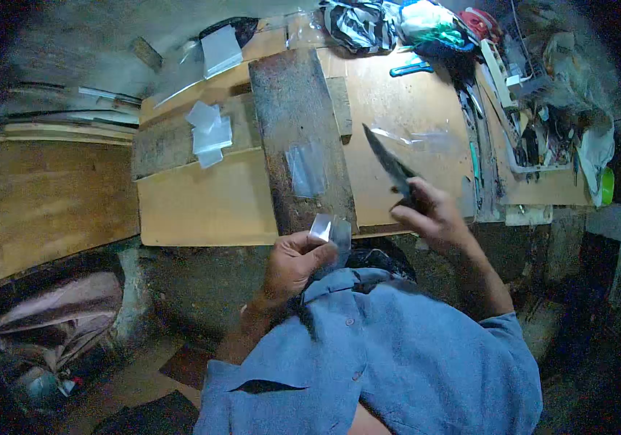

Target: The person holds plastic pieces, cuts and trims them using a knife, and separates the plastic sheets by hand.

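My left hand (297, 264) is closed on a small clear plastic sheet (322, 226), held close to my shirt at the table's front edge. In my right hand (432, 214) is a knife (390, 161) with a dark pointed blade, tilted up and to the left above the table. A dark worn board (299, 94) runs front to back between the hands. On its near part lies another clear plastic piece (305, 170). To the left, several clear sheets (211, 134) overlap in a loose pile on a wooden plank (158, 154).
A blue utility knife (410, 68) lies at the back right of the table (205, 210). Plastic bags (361, 25) are heaped behind it. A tool basket (539, 156) stands at the right. A stack of clear sheets (221, 51) sits at the back left.
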`<state>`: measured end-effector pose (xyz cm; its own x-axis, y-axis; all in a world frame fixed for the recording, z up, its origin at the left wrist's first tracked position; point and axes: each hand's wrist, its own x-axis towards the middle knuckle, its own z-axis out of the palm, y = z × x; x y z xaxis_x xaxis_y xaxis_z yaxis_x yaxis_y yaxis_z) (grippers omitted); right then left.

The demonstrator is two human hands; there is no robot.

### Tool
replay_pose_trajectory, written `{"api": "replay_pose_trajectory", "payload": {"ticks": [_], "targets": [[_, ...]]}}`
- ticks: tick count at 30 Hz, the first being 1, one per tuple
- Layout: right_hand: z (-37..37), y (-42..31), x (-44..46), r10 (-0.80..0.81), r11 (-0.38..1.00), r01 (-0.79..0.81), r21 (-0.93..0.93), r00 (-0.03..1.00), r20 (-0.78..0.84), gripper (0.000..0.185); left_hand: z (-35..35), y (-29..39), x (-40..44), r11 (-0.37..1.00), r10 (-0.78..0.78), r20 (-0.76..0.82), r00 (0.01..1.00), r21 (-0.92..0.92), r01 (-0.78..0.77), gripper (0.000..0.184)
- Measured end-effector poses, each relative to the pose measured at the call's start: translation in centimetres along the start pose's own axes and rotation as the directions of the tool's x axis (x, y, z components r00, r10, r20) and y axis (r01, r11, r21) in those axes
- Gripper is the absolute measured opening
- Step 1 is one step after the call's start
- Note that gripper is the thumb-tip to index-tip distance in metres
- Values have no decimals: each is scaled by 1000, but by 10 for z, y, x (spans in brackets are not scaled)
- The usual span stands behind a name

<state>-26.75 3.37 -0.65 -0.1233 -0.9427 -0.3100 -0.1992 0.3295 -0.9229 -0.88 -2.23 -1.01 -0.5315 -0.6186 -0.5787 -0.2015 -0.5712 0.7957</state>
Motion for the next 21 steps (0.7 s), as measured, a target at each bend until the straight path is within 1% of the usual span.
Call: {"api": "replay_pose_trajectory", "payload": {"ticks": [1, 2, 3, 5, 6, 8, 9, 11, 12, 14, 15, 17, 18, 20, 21], "targets": [[10, 5, -1, -24, 981, 12, 195, 998, 56, 31, 4, -2, 4, 998, 45, -15, 999, -42, -46, 9], [22, 3, -4, -3, 946, -34, 323, 993, 114, 35, 8, -3, 7, 992, 90, -31, 996, -84, -92, 8], [34, -11, -7, 58, 900, -129, 416, 982, 178, 38, 12, -5, 9, 992, 93, -29, 995, -85, -95, 8], [56, -2, -5, 50, 860, -130, 493, 984, 174, 33, 17, -8, 10, 969, 193, -5, 981, -153, -192, 9], [58, -4, -4, 48, 860, -129, 493, 984, 174, 33, 14, -7, 10, 969, 194, -6, 981, -152, -193, 9], [59, -6, -1, 27, 927, -89, 365, 985, 172, 33, 8, -2, 9, 983, 120, 39, 992, -143, -114, 10], [59, -7, -1, 26, 927, -89, 365, 985, 173, 33, 8, -1, 11, 983, 121, 39, 992, -143, -114, 10], [57, -10, -1, 10, 858, -153, 490, 959, 282, 40, 6, 0, 15, 980, 161, 55, 985, -130, -153, 9], [58, -7, 0, 8, 859, -152, 489, 959, 284, 40, 6, -4, 16, 979, 163, 53, 985, -131, -155, 9], [61, 0, 3, -87, 875, -48, 481, 963, 254, 48, 6, -10, 21, 966, 130, 44, 991, -232, -116, 6], [62, -4, 2, -89, 876, -47, 480, 963, 256, 48, 10, -6, 20, 965, 131, 42, 990, -233, -118, 6], [65, -14, -1, -51, 944, -1, 330, 988, 148, 52, 18, 4, 16, 950, 160, -139, 977, -248, -191, 7], [67, -9, -1, -51, 945, 0, 328, 988, 149, 52, 16, -1, 18, 949, 161, -140, 977, -249, -192, 7], [71, 2, 1, -77, 903, 11, 430, 987, 138, 56, 9, -14, 24, 921, 284, -227, 932, -205, -331, 7], [69, 1, 1, -77, 902, 9, 431, 987, 140, 56, 8, -11, 22, 922, 283, -228, 932, -205, -330, 7]]}}
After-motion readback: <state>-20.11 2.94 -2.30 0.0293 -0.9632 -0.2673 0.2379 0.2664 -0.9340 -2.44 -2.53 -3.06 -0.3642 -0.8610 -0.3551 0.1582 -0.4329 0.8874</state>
